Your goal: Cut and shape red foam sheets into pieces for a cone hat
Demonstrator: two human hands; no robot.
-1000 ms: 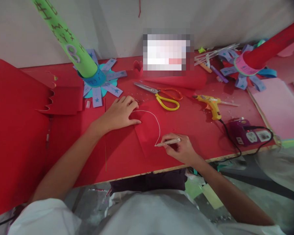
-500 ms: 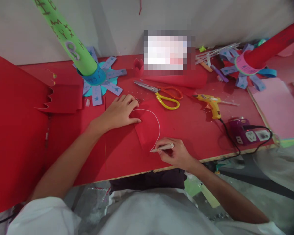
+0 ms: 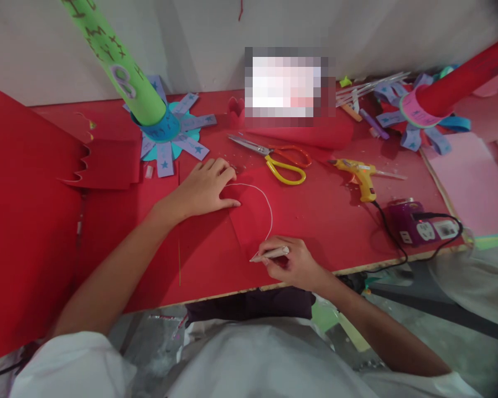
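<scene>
Red paper (image 3: pixel 249 215) lies on the red table, with a pale curved line (image 3: pixel 268 202) drawn on it. My left hand (image 3: pixel 207 188) rests on the paper's left side, fingers spread and thumb stretched out. Between the fingers of my right hand (image 3: pixel 294 262) is a pale pen (image 3: pixel 276 254), its tip touching the paper at the lower end of the curve. Beyond my hands lie scissors (image 3: pixel 269 150) with one yellow and one orange handle, blades apart.
A yellow glue gun (image 3: pixel 360 176) is wired to a purple power socket box (image 3: pixel 410 221) at right. A green paper column (image 3: pixel 128 88) stands back left, a red one (image 3: pixel 460 88) back right. Large red sheets (image 3: pixel 25 221) fill the left; pink sheets (image 3: pixel 477 182) lie at right.
My right hand has moved slightly left and down with the pen, and the curved line reaches a little further. My left hand stays in place.
</scene>
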